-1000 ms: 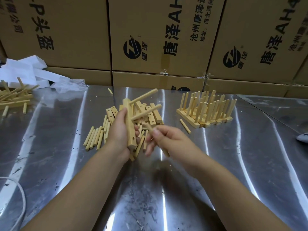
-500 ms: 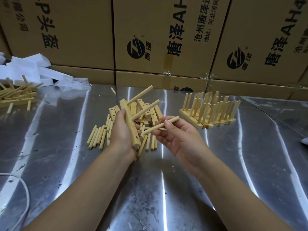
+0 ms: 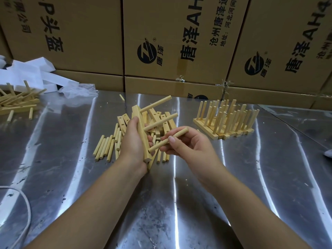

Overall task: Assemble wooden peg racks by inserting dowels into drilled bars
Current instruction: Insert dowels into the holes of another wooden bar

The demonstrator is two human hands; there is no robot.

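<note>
My left hand (image 3: 133,141) grips a drilled wooden bar (image 3: 142,133) held nearly upright above the steel table (image 3: 53,159). Two dowels stick out of the bar's upper part toward the right. My right hand (image 3: 188,143) pinches a third dowel (image 3: 168,140), whose left end sits at the bar's lower part, just right of my left palm. Behind my hands lie a pile of loose drilled bars (image 3: 161,119) and a row of loose dowels (image 3: 107,146).
Several finished peg racks (image 3: 226,121) stand side by side at the right. More wooden pieces (image 3: 16,103) and white foam blocks (image 3: 30,74) lie at the far left. Cardboard boxes (image 3: 170,42) wall off the back. A white cord (image 3: 23,209) curves at the lower left.
My right hand brought a dowel up from the pile and turned it toward the bar; its end now sits at the bar's lower part. The bar has tilted slightly.
</note>
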